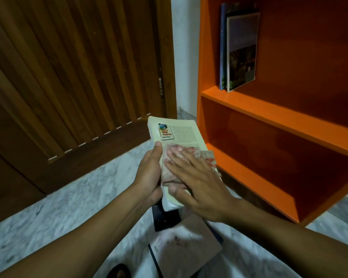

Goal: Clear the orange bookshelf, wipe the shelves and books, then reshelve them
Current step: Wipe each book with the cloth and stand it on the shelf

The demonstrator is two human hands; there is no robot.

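The book [176,135], a pale paperback, was held in the air above the floor, just to the left of the orange bookshelf [279,121]. The left hand [149,175] gripped its near left edge, thumb lying along the cover and fingers curled underneath. The right hand [195,177] lay flat on the near half of the cover, fingers straight, pressing a cloth [191,155] with reddish marks against it; the hand held nothing by curling, only pushed down. The book's long axis ran away from the person, tilted a little toward the shelf, so the far half of the cover, with its small picture and block of print, lay bare beyond the fingertips. Any further stroke would probably need to travel forward along that axis, away from the body, while the left hand steadied the near end.

Outward from there, two books [241,51] stood upright against the left wall of the upper shelf; the shelf below them looked bare where it showed. On the marble floor [72,199] beneath the forearms lay several more books [185,249], one dark and one brownish among them, so most of the wiping and reshelving seemingly remained. A wooden slatted door [78,67] filled the left.
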